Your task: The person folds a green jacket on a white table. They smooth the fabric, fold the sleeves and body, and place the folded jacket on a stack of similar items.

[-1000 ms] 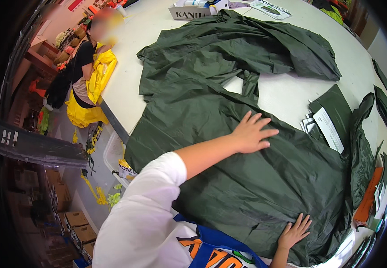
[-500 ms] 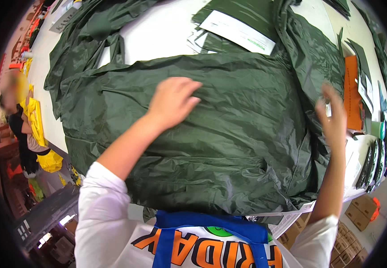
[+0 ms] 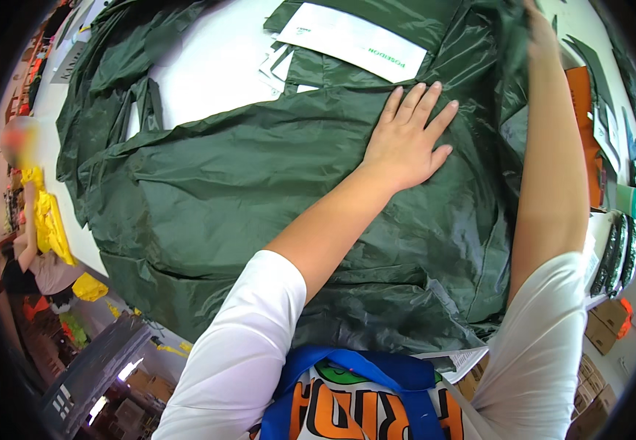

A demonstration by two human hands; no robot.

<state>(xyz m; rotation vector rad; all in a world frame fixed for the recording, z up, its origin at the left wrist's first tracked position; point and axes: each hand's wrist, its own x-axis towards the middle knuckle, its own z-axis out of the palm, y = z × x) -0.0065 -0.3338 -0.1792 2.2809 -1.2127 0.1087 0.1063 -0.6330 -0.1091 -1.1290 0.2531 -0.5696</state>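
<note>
A dark green raincoat-like garment (image 3: 259, 198) of thin, shiny cloth lies spread and wrinkled over the white table. My left hand (image 3: 406, 139) rests flat on its right part with the fingers spread, holding nothing. Far up at the right, my right hand (image 3: 542, 33) is at the edge of the raised sleeve-like cloth (image 3: 487, 51). Its fingers are blurred and partly cut off, so their grip does not show. Just beyond my left fingertips, a white paper band (image 3: 355, 42) lies across folded green cloth.
White cards (image 3: 278, 64) lie beside the folded cloth. On the right are an orange box (image 3: 580, 92), a green tape roll (image 3: 627, 199) and several dark packets (image 3: 615, 253). A grey box (image 3: 68, 62) stands far left. Another person handles yellow cloth (image 3: 52, 224) at the left.
My left hand has moved right and flattened onto the garment. My right hand has reached farther away along its right side, where the cloth has shifted. The view has turned slightly.
</note>
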